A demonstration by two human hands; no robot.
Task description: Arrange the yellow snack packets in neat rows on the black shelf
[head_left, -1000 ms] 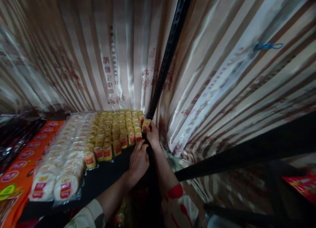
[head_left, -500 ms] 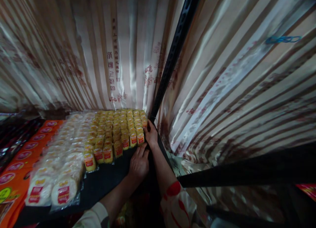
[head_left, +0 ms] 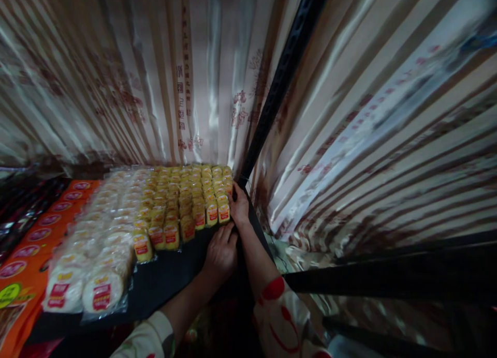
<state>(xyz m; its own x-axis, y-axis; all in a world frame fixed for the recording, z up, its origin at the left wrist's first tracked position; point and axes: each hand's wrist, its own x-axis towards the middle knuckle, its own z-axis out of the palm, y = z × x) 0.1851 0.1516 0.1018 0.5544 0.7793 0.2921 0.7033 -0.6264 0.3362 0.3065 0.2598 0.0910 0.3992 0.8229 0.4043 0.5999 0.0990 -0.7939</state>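
Small yellow packaged cakes (head_left: 187, 228) with red labels stand in several tight rows on a black shelf (head_left: 165, 272). My right hand (head_left: 239, 205) lies along the right side of the last row, its fingers extended and touching the packets there. Just in front of that row's nearest packet (head_left: 224, 209) is my left hand (head_left: 221, 252), low over the shelf, back upward. Its fingers reach forward to the packet's lower edge, and their tips are partly hidden. Neither hand visibly grips a packet; both look open.
To the left stand rows of larger round white cakes (head_left: 101, 293) in clear wrappers. Beyond them lie orange packages (head_left: 44, 234). A dark metal post (head_left: 267, 107) rises at the shelf's back right corner, and pale printed curtains (head_left: 209, 78) hang behind. A dark bar (head_left: 380, 275) crosses the lower right.
The camera view has shifted slightly. Both hands keep almost the same place at the right row, and the packets look unchanged.
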